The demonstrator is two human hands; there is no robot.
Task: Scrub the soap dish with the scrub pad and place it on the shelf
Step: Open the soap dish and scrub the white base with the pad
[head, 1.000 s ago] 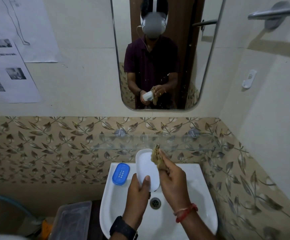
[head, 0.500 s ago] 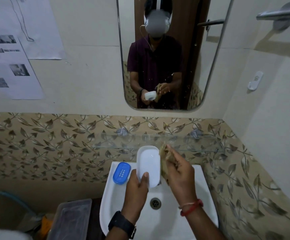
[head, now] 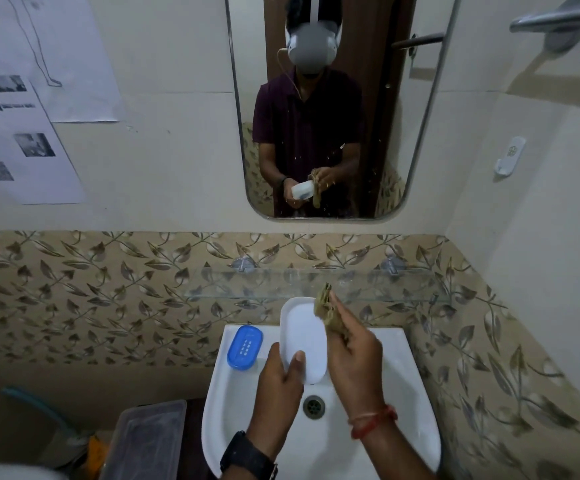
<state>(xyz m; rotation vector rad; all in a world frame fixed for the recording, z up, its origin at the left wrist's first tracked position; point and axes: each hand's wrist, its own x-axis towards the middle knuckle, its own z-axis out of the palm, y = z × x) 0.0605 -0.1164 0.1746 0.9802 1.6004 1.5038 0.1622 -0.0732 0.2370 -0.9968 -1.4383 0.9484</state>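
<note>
Clearly the scrubbing is under way, not finished: low in the middle of the frame the left hand (head: 279, 377) grips the white soap dish (head: 305, 341) by its near end, thumb over the rim, holding it tilted above the sink (head: 410, 403). Beside it the right hand (head: 356, 358) pinches the crumpled brown scrub pad (head: 326, 311) against the dish's upper right edge. Just above them the glass shelf (head: 368, 284) carries nothing, so placing the dish there is left to do. A blue soap-dish part (head: 244, 347) rests on the sink's left corner.
</note>
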